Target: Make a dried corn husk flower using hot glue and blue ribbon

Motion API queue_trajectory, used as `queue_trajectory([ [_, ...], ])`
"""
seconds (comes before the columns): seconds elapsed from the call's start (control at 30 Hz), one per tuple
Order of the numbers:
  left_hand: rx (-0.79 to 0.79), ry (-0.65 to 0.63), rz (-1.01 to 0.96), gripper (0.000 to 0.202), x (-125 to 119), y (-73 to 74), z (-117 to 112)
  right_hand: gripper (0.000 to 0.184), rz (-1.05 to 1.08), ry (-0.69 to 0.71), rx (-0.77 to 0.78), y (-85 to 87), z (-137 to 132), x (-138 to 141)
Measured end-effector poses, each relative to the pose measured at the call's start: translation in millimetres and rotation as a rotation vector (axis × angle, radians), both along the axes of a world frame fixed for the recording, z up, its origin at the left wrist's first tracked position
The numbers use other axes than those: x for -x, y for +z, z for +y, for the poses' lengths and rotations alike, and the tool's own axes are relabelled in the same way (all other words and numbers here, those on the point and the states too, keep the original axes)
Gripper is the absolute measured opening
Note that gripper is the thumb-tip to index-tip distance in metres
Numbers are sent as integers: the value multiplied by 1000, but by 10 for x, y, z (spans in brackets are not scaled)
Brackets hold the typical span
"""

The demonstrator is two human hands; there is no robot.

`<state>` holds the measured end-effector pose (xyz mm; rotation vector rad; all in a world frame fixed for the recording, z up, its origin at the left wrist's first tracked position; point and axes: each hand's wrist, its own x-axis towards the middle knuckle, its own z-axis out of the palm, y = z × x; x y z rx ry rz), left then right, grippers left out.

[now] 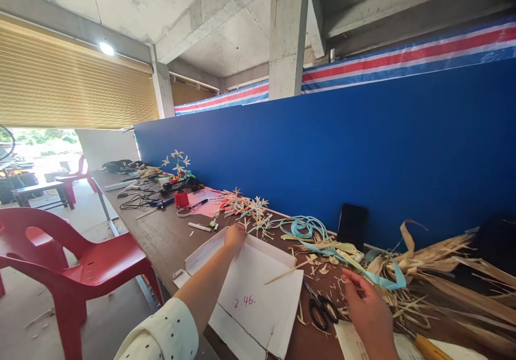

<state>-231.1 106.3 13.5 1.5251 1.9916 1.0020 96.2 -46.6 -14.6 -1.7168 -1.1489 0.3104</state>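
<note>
My left hand (235, 237) reaches forward over the far edge of a white cardboard sheet (258, 295) marked "2.46". Its fingers are curled near a pile of dried-leaf star flowers (244, 205); what they hold is hidden. My right hand (365, 302) hovers over leaf scraps at the right, fingers bent and close together beside a light blue ribbon (322, 242). Black-handled scissors (321, 308) lie between the hands, just right of the sheet. A thin wooden stick (285, 272) rests on the sheet's right corner.
A blue partition (363, 150) backs the long brown table (161, 236). Dried leaves (443, 268) heap at right; a black phone (352, 224) leans on the partition. A red thread spool (181, 198), cables and tools lie farther back. Red plastic chairs (72, 263) stand left of the table.
</note>
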Motion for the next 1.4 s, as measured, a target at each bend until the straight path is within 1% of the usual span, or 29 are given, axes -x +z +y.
queue_trajectory([
  [0.13,-2,47,67,17,-36,9,-3,38,-15,-13,-4,-4,-7,6],
  [0.3,0,24,95,16,-144,42,-31,38,-17,31,-46,-21,14,15],
  [0.4,-9,16,95,17,-240,50,-33,37,-36,21,-57,-20,17,18],
  [0.57,-5,-12,74,20,-450,11,-9,38,-27,32,-77,7,1,41],
  [0.73,27,18,66,23,-587,-25,-9,39,27,49,-33,6,-2,52],
  [0.9,52,56,70,25,-575,-18,-50,39,28,48,-46,6,-1,59],
  [1.07,48,59,67,23,-540,6,-103,39,30,40,-44,61,-34,84],
  [1.17,37,82,67,22,-499,18,-104,39,17,37,-54,86,-45,85],
  [1.3,24,127,78,24,-432,14,-77,39,14,27,-53,69,-27,67],
  [1.4,20,131,87,23,-414,-5,-57,39,15,32,-42,41,-14,52],
])
